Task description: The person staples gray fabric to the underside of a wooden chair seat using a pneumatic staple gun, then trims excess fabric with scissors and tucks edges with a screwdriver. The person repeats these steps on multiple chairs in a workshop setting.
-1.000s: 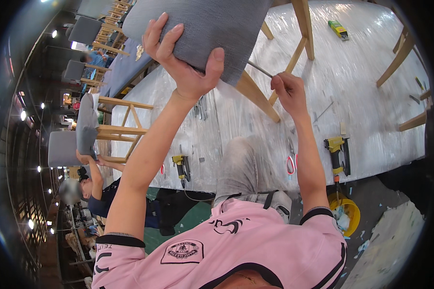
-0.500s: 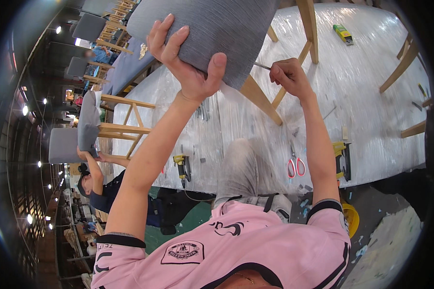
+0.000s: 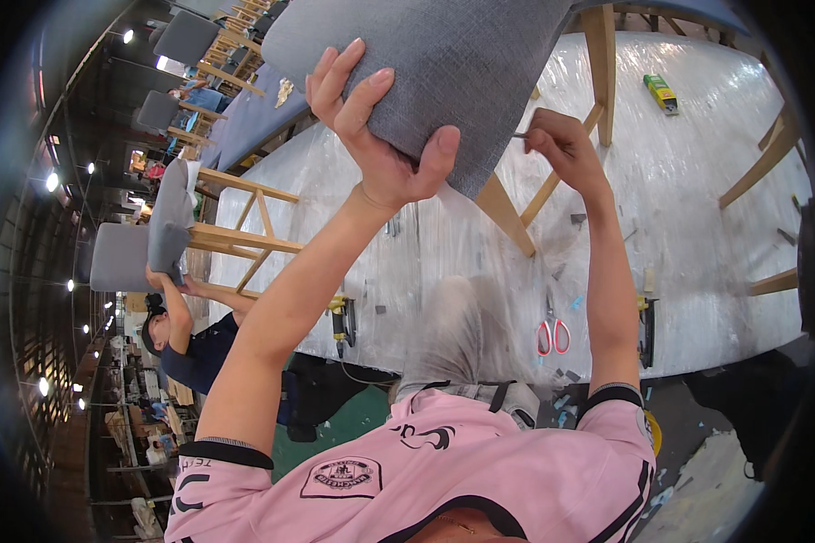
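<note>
An upholstered chair with grey fabric [image 3: 444, 77] and pale wooden legs [image 3: 507, 217] is tipped over in front of me on the plastic-wrapped table. My left hand [image 3: 380, 149] grips its padded corner, the thumb on the near side and the fingers spread over the fabric. To the right of the cushion edge, my right hand [image 3: 566, 154] is closed around a thin metal tool [image 3: 521, 136]. Only a short bit of its shaft shows, pointing at the cushion's edge; the rest is hidden in the fist.
Red-handled scissors [image 3: 553, 337] lie near the table's front edge, between two staple guns, one yellow-black [image 3: 341, 321] and one partly behind my forearm [image 3: 646, 330]. A green-yellow box [image 3: 660, 93] lies farther back. At left, another person [image 3: 190, 344] holds a grey chair [image 3: 169, 213].
The view has shifted, so the chair and both hands appear farther right and slightly lower. Less of the tool's shaft shows between my right fist and the cushion.
</note>
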Tool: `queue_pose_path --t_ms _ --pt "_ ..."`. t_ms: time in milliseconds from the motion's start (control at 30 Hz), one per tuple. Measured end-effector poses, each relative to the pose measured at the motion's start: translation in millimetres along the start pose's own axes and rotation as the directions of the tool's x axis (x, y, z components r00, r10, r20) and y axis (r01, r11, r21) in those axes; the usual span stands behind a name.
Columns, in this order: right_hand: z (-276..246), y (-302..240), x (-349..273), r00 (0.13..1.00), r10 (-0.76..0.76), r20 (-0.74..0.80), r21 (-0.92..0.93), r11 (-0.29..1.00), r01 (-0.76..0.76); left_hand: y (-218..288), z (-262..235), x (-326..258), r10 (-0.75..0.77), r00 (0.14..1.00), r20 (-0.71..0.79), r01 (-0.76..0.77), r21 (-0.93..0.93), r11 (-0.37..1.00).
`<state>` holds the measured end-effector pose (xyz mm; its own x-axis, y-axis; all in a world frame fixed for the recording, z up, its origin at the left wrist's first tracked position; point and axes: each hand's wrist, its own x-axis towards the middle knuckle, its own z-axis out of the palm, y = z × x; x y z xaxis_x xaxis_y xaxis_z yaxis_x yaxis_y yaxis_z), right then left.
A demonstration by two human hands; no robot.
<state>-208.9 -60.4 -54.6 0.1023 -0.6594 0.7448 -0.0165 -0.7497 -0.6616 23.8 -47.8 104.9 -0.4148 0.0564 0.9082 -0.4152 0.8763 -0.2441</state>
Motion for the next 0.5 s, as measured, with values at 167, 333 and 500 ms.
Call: queue_pose_path --t_ms 167,333,500 --pt "-36 13 -42 0.989 0.139 -0.041 -0.082 0.986 -0.142 1 4 1 -0.020 1.000 -0.003 0.020 -0.033 0.999" --pt "-38 16 -74 0.981 0.167 -0.104 -0.117 0.977 -0.179 -1 -4 -3 -0.047 0.998 0.051 0.049 -0.043 0.998" --pt "-29 4 -65 0.981 0.172 -0.094 -0.139 0.973 -0.184 1 -3 -2 -0.057 0.995 0.077 0.058 -0.010 0.998"
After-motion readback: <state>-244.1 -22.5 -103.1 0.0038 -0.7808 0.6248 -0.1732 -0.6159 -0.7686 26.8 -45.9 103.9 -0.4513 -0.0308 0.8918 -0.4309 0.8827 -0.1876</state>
